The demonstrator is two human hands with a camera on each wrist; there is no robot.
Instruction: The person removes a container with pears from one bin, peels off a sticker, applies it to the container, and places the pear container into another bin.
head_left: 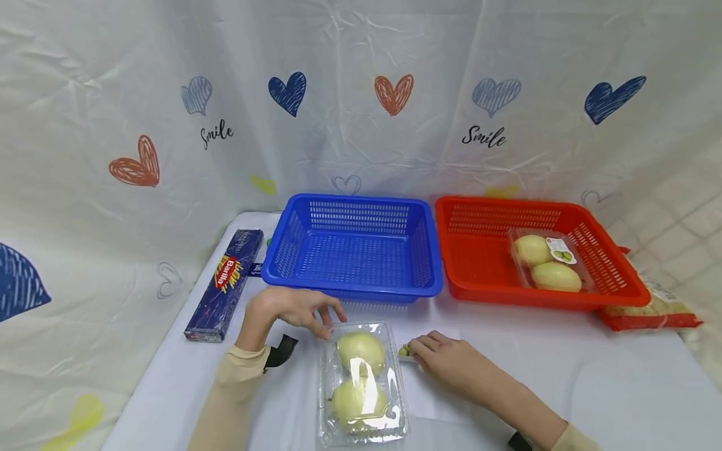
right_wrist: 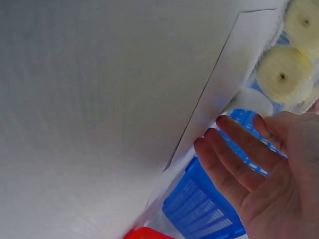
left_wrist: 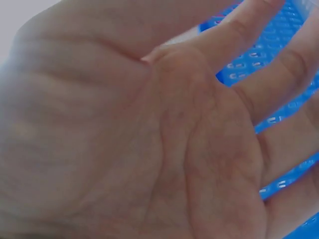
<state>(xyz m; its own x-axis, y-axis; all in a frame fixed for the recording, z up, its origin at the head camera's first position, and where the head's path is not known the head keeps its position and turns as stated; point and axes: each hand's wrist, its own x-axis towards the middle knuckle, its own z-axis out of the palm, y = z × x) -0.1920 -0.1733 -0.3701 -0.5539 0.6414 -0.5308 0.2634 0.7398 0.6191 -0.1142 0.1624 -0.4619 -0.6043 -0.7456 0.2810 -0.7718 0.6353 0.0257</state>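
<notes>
A: Start at the left. What lies there?

B: A dark blue pasta box (head_left: pixel 225 285) flat on the tabletop (head_left: pixel 564 376), near the blue basket (head_left: pixel 353 247) but apart from both hands.

A: And the left hand?

B: The left hand (head_left: pixel 293 310) sits in front of the blue basket, fingers loosely bent, tips at the far left corner of the clear pack of two pale fruits (head_left: pixel 361 382). Its grip is slack; it closes on nothing. The left wrist view shows only a relaxed palm (left_wrist: pixel 149 139) with blue mesh (left_wrist: pixel 279 30) behind.

A: Where exactly is the pack?

B: Lying on the tabletop between the two hands, long side running toward the person, lid closed.

A: The right hand?

B: The right hand (head_left: pixel 445 363) rests flat just right of the pack, fingers straight, tips by a small green bit (head_left: pixel 403 351) I cannot identify. Not gripping either; its wrist view shows spread fingers (right_wrist: pixel 234 154).

A: How would you lift the pack well?

B: I'd judge the thin shell will flex, so take it by both long sides, low, and keep it level.

A: Further right?

B: A red basket (head_left: pixel 479 263) holding a like pack (head_left: pixel 549 263), and a bag (head_left: pixel 654 310) beside it.
</notes>
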